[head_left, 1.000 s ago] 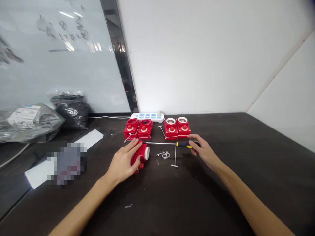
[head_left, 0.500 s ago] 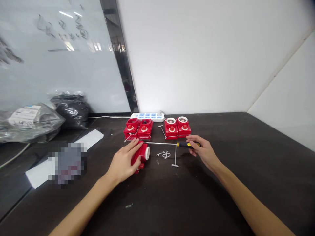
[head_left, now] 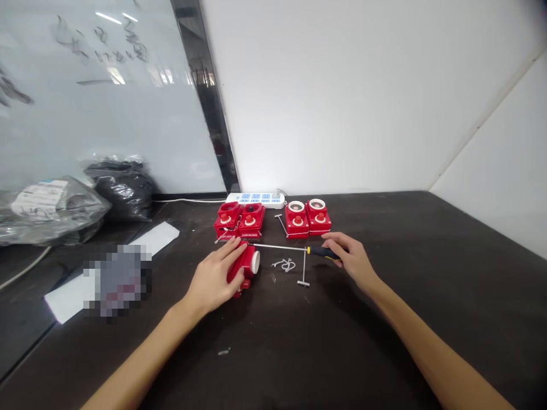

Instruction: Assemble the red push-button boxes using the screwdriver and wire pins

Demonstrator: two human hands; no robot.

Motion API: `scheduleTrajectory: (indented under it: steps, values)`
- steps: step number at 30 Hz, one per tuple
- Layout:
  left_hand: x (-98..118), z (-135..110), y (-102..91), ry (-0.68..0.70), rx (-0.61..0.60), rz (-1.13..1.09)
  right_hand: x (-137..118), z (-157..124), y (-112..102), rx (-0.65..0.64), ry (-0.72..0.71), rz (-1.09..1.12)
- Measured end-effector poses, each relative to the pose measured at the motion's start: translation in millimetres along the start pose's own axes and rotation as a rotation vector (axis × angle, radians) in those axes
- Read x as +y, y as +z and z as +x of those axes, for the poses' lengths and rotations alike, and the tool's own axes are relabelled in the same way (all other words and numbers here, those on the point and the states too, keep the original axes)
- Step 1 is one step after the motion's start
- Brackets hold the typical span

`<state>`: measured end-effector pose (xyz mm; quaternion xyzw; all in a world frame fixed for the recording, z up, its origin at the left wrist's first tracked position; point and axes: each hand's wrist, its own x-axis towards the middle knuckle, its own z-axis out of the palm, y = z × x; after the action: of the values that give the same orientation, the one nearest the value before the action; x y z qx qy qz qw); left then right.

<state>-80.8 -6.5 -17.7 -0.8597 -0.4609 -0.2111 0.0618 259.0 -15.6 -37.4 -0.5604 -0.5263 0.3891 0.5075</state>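
"Since the white wall and a glass whiteboard only frame the scene, what sits on the dark tabletop?"

"Toward the back, a power strip and four red button boxes in two pairs. Off to the left, plastic bags and a white paper sheet."

"And nearest the hands?"

"A fifth red box lies on its side just in front of the left pair, its long axis running roughly front to back, its white ring end facing right. The left hand wraps it, fingers pressed over the top."

"The right hand?"

"Its fingers close on the yellow-and-black handle of a screwdriver. The shaft runs nearly level leftward, its tip at the red box, just beyond a T-shaped pin and twisted white wire."
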Motion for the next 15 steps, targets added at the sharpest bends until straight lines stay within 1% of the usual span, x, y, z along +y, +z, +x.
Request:
scheduleTrajectory:
  steps: [4, 6, 7, 9, 11, 12, 13, 15]
  values:
    - [-0.5, -1.0, 0.3, 0.004, 0.002, 0.003, 1.6, 1.5, -3.4, 0.049, -0.151, 0.075]
    - [-0.9, -1.3, 0.4, 0.012, 0.005, 0.006, 2.4, 2.2, -3.7, 0.029, -0.175, 0.149]
    - [-1.0, -1.4, 0.5, 0.017, 0.006, 0.007, 2.4, 2.4, -3.2, 0.004, -0.151, 0.194]
    - [-1.2, -1.4, 0.7, 0.024, 0.009, 0.009, 1.6, 2.1, -0.9, -0.046, -0.03, 0.242]
    - [-1.3, -1.2, 1.0, 0.023, 0.013, 0.01, 0.5, 1.4, 1.7, -0.053, 0.089, 0.214]
    - [-1.3, -1.1, 1.2, 0.021, 0.016, 0.01, 0.0, 1.2, 2.5, -0.042, 0.119, 0.192]
    - [-1.4, -1.0, 1.3, 0.019, 0.017, 0.011, -0.1, 1.1, 2.7, -0.031, 0.128, 0.177]
    - [-1.3, -0.8, 1.3, 0.016, 0.014, 0.012, 0.7, 1.5, 1.3, -0.018, 0.086, 0.182]
